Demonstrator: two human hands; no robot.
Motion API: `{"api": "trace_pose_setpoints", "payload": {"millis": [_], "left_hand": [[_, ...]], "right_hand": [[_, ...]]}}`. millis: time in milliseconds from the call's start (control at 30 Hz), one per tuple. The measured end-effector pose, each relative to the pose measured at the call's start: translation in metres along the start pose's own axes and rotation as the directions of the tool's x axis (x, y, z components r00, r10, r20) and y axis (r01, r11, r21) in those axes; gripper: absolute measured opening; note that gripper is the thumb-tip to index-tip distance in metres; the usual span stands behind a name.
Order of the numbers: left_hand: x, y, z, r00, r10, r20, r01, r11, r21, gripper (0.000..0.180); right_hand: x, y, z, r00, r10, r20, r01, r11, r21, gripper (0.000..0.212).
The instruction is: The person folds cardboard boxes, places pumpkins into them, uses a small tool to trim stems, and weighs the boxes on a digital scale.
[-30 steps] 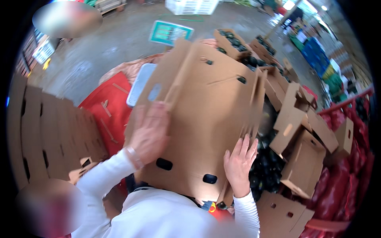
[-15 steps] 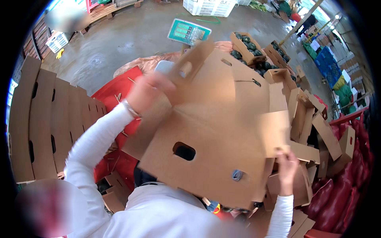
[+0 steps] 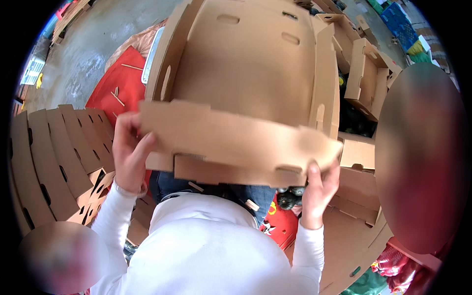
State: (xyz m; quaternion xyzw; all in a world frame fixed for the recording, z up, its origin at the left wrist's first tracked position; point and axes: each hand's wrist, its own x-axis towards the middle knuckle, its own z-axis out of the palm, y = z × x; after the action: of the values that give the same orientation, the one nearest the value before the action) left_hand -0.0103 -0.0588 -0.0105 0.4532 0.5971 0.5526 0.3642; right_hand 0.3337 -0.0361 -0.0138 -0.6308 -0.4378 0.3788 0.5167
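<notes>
A brown cardboard box [image 3: 241, 73], a shallow open tray with slot handholds, spreads in front of my body. Its side walls stand up, and the near end panel [image 3: 236, 135] faces me with its lower edge folded. At the left corner of that panel my left hand [image 3: 130, 152] grips the board, thumb in front and fingers behind. My right hand [image 3: 319, 194] pinches the right corner in the same way. Most fingers of both hands are hidden behind the cardboard.
Flattened cartons [image 3: 59, 157] stand stacked at the left. A red sheet [image 3: 118, 81] carries small wooden sticks. More open boxes [image 3: 366, 78] lie to the right, near dark green round produce [image 3: 289, 199] by my legs. A large blurred shape [image 3: 423, 157] fills the right edge.
The cardboard has gone from partly spread, tilted flaps to a tray with raised walls. My left hand came down to the near left corner; my right hand moved left along the near edge.
</notes>
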Motion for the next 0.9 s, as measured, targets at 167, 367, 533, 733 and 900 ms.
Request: {"api": "trace_pose_setpoints", "payload": {"millis": [167, 367, 533, 733, 900], "left_hand": [[0.013, 0.043, 0.023, 0.678, 0.309, 0.667, -0.735, 0.297, 0.610, 0.059], [0.041, 0.025, 0.024, 0.260, -0.398, 0.880, -0.795, 0.428, 0.429, 0.039], [0.086, 0.055, 0.007, 0.680, 0.387, 0.623, -0.473, 0.880, -0.030, 0.042], [0.177, 0.004, -0.017, 0.955, 0.165, 0.247, -0.257, 0.875, 0.410, 0.053], [0.168, -0.021, -0.015, 0.797, -0.287, 0.531, 0.556, 0.691, -0.461, 0.044]], "right_hand": [[-0.001, -0.043, 0.029, 0.616, -0.266, 0.742, 0.776, 0.366, -0.513, 0.063], [0.015, -0.026, 0.043, 0.226, 0.169, 0.959, 0.893, 0.358, -0.273, 0.014], [0.036, -0.040, 0.025, 0.470, -0.046, 0.882, 0.766, 0.518, -0.381, 0.026], [0.008, -0.043, 0.044, 0.252, -0.025, 0.967, 0.813, 0.547, -0.197, 0.047], [0.086, -0.011, 0.030, 0.875, -0.336, 0.348, 0.371, 0.928, -0.037, 0.058]]}}
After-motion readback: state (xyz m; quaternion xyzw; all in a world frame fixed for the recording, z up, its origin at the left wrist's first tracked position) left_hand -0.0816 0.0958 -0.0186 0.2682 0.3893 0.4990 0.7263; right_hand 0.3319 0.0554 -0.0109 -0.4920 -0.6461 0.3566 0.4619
